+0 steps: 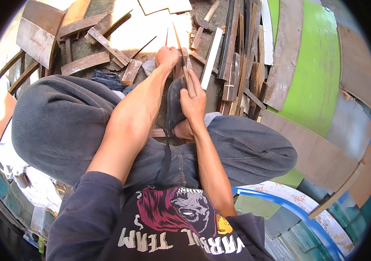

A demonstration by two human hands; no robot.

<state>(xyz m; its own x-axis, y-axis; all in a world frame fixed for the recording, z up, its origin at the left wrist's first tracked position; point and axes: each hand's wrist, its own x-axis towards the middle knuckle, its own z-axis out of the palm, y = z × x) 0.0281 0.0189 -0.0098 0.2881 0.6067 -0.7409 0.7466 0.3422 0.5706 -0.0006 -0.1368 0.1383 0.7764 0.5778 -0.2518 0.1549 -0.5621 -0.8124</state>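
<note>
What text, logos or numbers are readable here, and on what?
Black T-shirt: large pale lettering beside a skull graphic; wording not transcribed.
White curved board with blue edging, lower right: small orange markings repeated along it; not transcribed.
Anything elsewhere: too small or blurred to read.

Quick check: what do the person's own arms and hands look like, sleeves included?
The left hand and right hand are bare: no gloves or wristwatch show. The left sleeve and right sleeve are plain and dark, leaving the left forearm and right forearm uncovered. I see no cables or markings on either.
</note>
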